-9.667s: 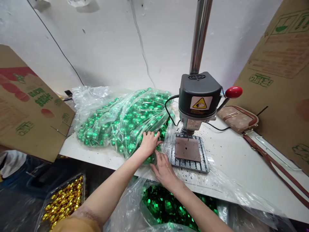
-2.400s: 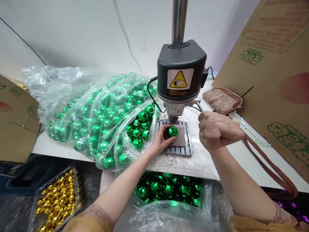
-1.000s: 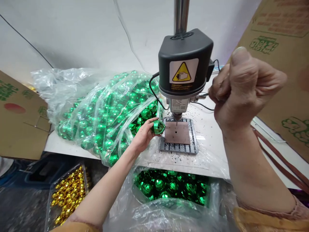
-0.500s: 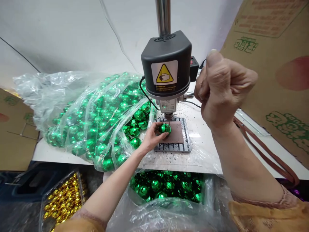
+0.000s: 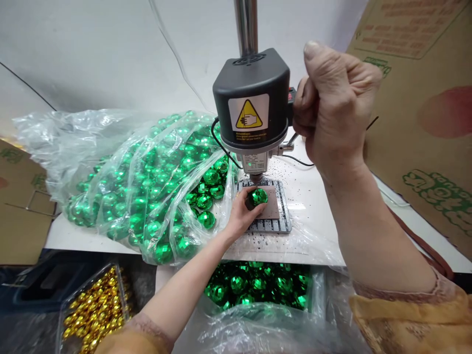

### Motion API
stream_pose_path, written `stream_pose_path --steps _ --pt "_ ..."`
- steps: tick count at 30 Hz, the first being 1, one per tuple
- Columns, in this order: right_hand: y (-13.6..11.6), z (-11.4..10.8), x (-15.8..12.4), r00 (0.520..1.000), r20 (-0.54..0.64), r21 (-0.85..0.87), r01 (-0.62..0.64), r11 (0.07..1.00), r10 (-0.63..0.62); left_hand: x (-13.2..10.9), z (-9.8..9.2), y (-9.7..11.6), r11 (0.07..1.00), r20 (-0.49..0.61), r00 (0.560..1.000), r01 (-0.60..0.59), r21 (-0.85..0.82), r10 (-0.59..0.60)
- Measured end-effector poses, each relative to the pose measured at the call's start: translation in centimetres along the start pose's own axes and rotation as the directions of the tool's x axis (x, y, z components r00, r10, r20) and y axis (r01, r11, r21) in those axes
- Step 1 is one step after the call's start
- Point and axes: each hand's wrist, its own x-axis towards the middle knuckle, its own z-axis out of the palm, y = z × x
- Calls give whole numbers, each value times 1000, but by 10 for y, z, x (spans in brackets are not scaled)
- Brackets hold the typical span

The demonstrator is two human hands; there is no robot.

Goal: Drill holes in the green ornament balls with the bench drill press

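My left hand (image 5: 243,211) pinches a shiny green faceted ball (image 5: 260,196) over a brown pad (image 5: 273,209) on the slotted metal base plate (image 5: 285,216). Directly above stands a small bench drill press (image 5: 250,103) with a black motor housing and a yellow warning label. The drill's chuck (image 5: 256,178) is just over the ball; the bit cannot be made out. My right hand (image 5: 337,103) is closed in a fist beside the housing, around the drill press lever (image 5: 289,143). Most of that lever is hidden by the fingers.
A clear plastic bag (image 5: 121,172) of green balls lies open on the white table (image 5: 313,211), left of the drill. More green balls (image 5: 258,284) sit in a plastic-lined container below the front edge. Gold balls fill a clear bin (image 5: 120,285). Cardboard boxes (image 5: 424,132) flank both sides.
My left hand has moved slightly right with the ball, which has turned. My right fist has risen and shifted a little left, and the view has shifted slightly.
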Motion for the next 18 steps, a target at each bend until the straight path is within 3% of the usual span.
stream_pose_path --steps 2,7,13,18 --pt "0 1 -3 1000 -7 -14 28 1000 -28 0 0 -2 999 9 1000 8 -33 -8" --pt "-6 2 -31 970 -70 -108 224 968 -233 0 0 -4 997 18 1000 16 -71 -15" --pt "-11 -5 -69 971 -71 -286 201 937 -230 -1 0 -3 998 20 1000 22 -65 -21" --pt "-3 -7 -78 940 -96 -269 291 918 -326 -1 0 -4 998 21 1000 -4 -65 6"
